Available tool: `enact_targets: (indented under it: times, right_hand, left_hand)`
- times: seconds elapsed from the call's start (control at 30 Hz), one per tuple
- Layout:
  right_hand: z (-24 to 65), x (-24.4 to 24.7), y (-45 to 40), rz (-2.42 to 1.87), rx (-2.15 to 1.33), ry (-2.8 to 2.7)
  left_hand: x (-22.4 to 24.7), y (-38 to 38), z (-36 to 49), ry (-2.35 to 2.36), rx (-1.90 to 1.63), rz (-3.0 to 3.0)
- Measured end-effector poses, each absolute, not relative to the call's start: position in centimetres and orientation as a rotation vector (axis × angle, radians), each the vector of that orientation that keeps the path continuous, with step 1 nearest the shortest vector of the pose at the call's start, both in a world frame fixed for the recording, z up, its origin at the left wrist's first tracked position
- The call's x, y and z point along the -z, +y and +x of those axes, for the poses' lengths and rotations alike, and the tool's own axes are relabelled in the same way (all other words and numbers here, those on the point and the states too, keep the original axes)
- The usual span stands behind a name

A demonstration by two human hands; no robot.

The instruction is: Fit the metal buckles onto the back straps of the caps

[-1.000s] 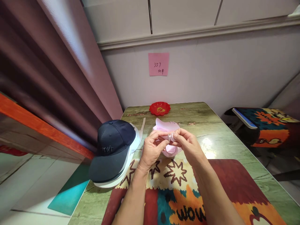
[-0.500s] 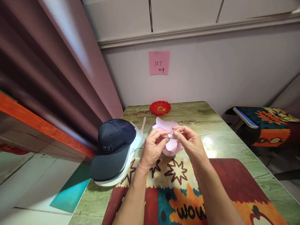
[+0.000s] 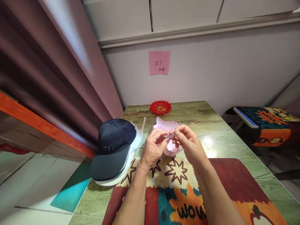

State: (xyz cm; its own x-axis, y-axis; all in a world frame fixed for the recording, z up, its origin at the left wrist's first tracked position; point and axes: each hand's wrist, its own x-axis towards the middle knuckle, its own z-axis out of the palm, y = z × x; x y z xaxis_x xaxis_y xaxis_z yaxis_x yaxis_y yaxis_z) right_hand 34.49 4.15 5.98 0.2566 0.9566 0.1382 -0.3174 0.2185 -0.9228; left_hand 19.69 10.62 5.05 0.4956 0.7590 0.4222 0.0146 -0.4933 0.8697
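A pink cap point(image 3: 164, 125) lies upside down near the middle of the green table point(image 3: 222, 137). My left hand point(image 3: 153, 148) and my right hand point(image 3: 188, 143) meet over it, both pinching its back strap and a small metal buckle between the fingertips. Most of the cap is hidden behind my hands. To the left, a dark navy cap point(image 3: 112, 147) sits stacked on a white cap point(image 3: 127, 170).
A red dish point(image 3: 160, 107) stands at the table's far edge below a pink note point(image 3: 159, 62) on the wall. A colourful mat point(image 3: 187, 197) covers the near table. A curtain hangs at left; a patterned seat point(image 3: 267, 125) stands at right.
My fingers have shifted slightly on the strap and buckle, and the hands sit a little higher over the pink cap. Nothing else has moved.
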Motion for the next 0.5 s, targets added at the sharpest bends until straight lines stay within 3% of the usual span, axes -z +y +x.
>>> enact_targets:
  times: [0.23, 0.5]
  right_hand:
    - [34.37, -5.82, 4.29, -0.897, -1.062, -0.892]
    - [34.86, -5.25, 4.34, -1.217, -0.818, -1.0]
  left_hand:
    - [-4.71, 10.67, 19.76, 0.641, -1.078, 1.999]
    - [-5.06, 10.56, 19.88, 0.682, -1.134, 2.137]
